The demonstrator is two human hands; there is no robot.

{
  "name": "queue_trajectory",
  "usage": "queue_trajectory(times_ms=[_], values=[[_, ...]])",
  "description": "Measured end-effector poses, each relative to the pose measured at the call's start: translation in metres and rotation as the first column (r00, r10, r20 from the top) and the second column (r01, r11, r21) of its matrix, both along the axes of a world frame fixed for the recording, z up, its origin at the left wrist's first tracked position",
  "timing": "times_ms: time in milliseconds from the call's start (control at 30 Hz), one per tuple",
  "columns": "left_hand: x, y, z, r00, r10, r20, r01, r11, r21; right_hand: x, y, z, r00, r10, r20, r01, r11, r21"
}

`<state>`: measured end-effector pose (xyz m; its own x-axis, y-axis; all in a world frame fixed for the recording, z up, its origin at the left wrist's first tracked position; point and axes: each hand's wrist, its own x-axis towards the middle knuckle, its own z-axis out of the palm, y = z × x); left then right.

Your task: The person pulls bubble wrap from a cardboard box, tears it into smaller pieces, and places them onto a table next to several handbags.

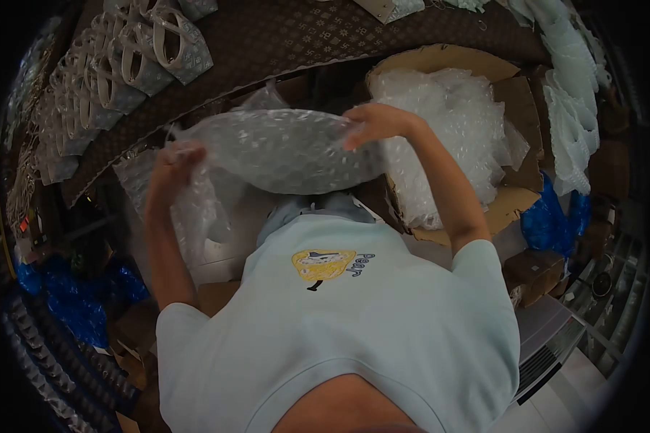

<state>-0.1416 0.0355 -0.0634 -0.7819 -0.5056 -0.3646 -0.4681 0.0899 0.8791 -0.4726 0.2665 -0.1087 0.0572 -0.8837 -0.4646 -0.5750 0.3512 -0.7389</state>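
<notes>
A clear sheet of bubble wrap (282,151) stretches between my two hands, above my lap. My left hand (180,162), blurred by motion, is closed on its left end. At the right end, my right hand (375,124) pinches the upper edge between thumb and fingers. More bubble wrap (195,209) hangs down beside my left forearm. Just right of my right hand, an open cardboard box (516,119) holds a heap of bubble wrap pieces (440,123).
A brown patterned cloth (296,36) covers the surface ahead. Grey patterned bags with handles (137,65) stand at its left. White wrap sheets (570,108) hang at the right. Blue plastic (545,220) lies right, more blue plastic (79,303) left. A small brown box (534,270) sits right.
</notes>
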Motion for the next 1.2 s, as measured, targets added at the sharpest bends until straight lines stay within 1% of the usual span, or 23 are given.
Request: queue_trajectory(times_ms=[33,67,133,200,267,333,367,433,500,567,600,633,667,733,800,833,867,933,1000,1033,1067,1100,1200], values=[[0.016,-0.016,0.005,0.990,0.123,0.065,-0.120,0.992,-0.046,-0.020,0.006,-0.022,0.993,0.034,0.117,-0.045,0.995,0.089],[0.028,-0.025,0.010,0.961,0.250,0.120,-0.238,0.966,-0.099,-0.028,0.011,-0.025,0.992,0.040,0.117,-0.050,0.995,0.082],[0.038,-0.029,0.017,0.944,0.321,0.076,-0.315,0.946,-0.081,-0.034,0.016,-0.031,0.911,0.038,-0.411,-0.080,0.993,-0.085],[0.042,-0.033,0.026,0.922,0.385,0.030,-0.383,0.922,-0.058,-0.032,0.008,-0.047,0.857,0.006,-0.515,-0.127,0.972,-0.200],[0.047,-0.035,0.035,0.908,0.416,0.058,-0.419,0.904,0.080,-0.034,0.000,-0.055,0.796,-0.038,-0.604,-0.188,0.933,-0.307],[0.051,-0.036,0.039,0.888,0.454,0.070,-0.459,0.884,0.086,-0.031,-0.016,-0.046,0.950,-0.011,-0.312,-0.003,0.999,-0.044],[0.054,-0.036,0.041,0.870,0.486,0.084,-0.493,0.865,0.098,-0.033,-0.017,-0.052,0.951,-0.004,-0.308,-0.012,0.999,-0.053],[0.077,-0.059,0.032,0.837,0.520,0.172,-0.541,0.832,0.120,-0.036,-0.014,-0.063,0.988,-0.153,-0.006,0.153,0.988,-0.004],[0.101,-0.080,0.009,0.802,0.533,0.268,-0.582,0.798,0.154,-0.040,-0.007,-0.062,0.992,-0.124,0.022,0.122,0.991,0.060],[0.118,-0.099,-0.019,0.754,0.552,0.355,-0.654,0.684,0.324,-0.037,-0.004,-0.057,0.994,-0.101,0.047,0.095,0.989,0.115],[0.118,-0.100,-0.030,0.753,0.555,0.352,-0.655,0.683,0.323,-0.033,-0.004,-0.055,0.984,-0.161,0.082,0.151,0.982,0.117],[0.117,-0.101,-0.040,0.752,0.561,0.348,-0.573,0.816,-0.078,-0.027,-0.005,-0.052,0.968,-0.221,0.117,0.207,0.971,0.121],[0.118,-0.104,-0.046,0.753,0.561,0.344,-0.383,0.799,-0.464,-0.023,-0.005,-0.050,0.967,-0.224,0.117,0.210,0.970,0.122],[0.063,-0.059,-0.001,0.750,0.522,0.407,-0.016,0.630,-0.777,-0.020,-0.004,-0.044,0.978,-0.207,-0.016,0.207,0.977,0.051],[0.000,0.000,0.041,0.902,0.264,0.342,0.070,0.691,-0.720,-0.004,-0.001,-0.023,0.975,-0.211,-0.077,0.211,0.977,-0.001],[-0.026,0.031,0.038,0.973,0.065,0.220,0.117,0.683,-0.721,0.004,-0.003,-0.011,0.969,-0.205,-0.136,0.197,0.978,-0.068],[-0.051,0.059,0.035,0.986,-0.137,0.091,0.159,0.658,-0.736,0.010,-0.004,-0.004,0.972,-0.189,-0.137,0.181,0.981,-0.071],[-0.101,0.096,0.029,0.927,-0.359,0.104,0.346,0.719,-0.603,0.023,-0.004,0.006,0.985,-0.126,-0.114,0.107,0.981,-0.163],[-0.135,0.103,-0.018,0.903,-0.416,-0.103,0.269,0.737,-0.620,0.030,0.004,0.017,0.996,-0.091,-0.022,0.085,0.973,-0.214],[-0.144,0.100,-0.023,0.901,-0.422,-0.104,0.273,0.735,-0.620,0.029,0.010,0.020,0.997,-0.056,0.061,0.071,0.960,-0.270],[-0.148,0.096,-0.025,0.885,-0.466,0.004,0.440,0.833,-0.335,0.029,0.014,0.023,0.996,-0.066,0.053,0.078,0.959,-0.274],[-0.151,0.095,-0.025,0.839,-0.536,0.096,0.538,0.843,0.005,0.026,0.021,0.024,0.987,-0.107,0.123,0.128,0.975,-0.182],[-0.139,0.097,-0.021,0.899,-0.437,0.011,0.432,0.892,0.135,0.012,0.037,0.014,0.958,-0.173,0.229,0.190,0.981,-0.051]])
